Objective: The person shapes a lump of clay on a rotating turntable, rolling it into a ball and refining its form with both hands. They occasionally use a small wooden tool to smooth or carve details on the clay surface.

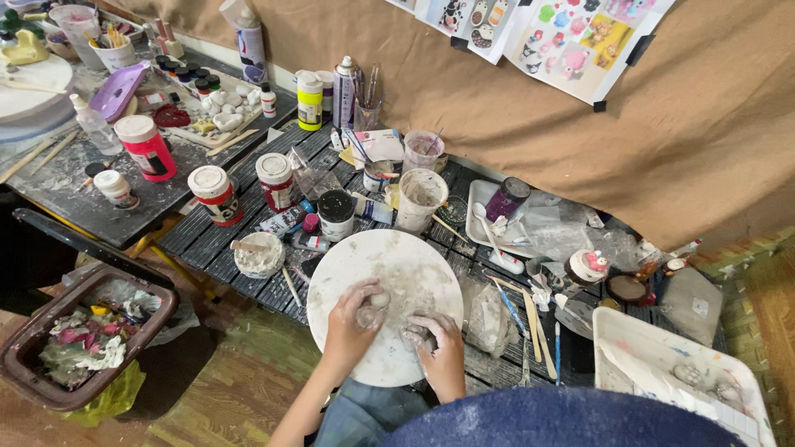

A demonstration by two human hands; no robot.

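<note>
grey clay dust covers nearly everything on this bench. at the far left a brown bin [83, 339] of scraps sits on the floor, and above it a red paint jar [146, 147] stands on the dusty table. further right two white-lidded red jars [215, 195] stand near a small bowl [259, 255] of pale paste with a stick in it, and a black-lidded jar [335, 215] is just behind the round white board [414, 265]. on that board, toward its near edge, the left hand [354, 324] curls around a small grey clay lump [373, 310], fingers narrow and wrapped over it, thumb on top. just right of it the right hand [437, 348] presses down over a second clay piece [414, 335], fingers bent close and holding it against the board; most of that piece is hidden. the clay looks soft and damp, light for its size, likely to dent under any firm pinch and to smear or stick to skin and board, so a broad cupped hold from the sides would seem kinder than fingertips. behind the board stands a smeared cup [421, 199]. to the right lie a crumpled plastic bag [487, 319], thin tools [534, 327], a white tray [480, 199] with a dark jar, and a little painted figure [588, 265]. at the far right sits a white tub [662, 348].
</note>
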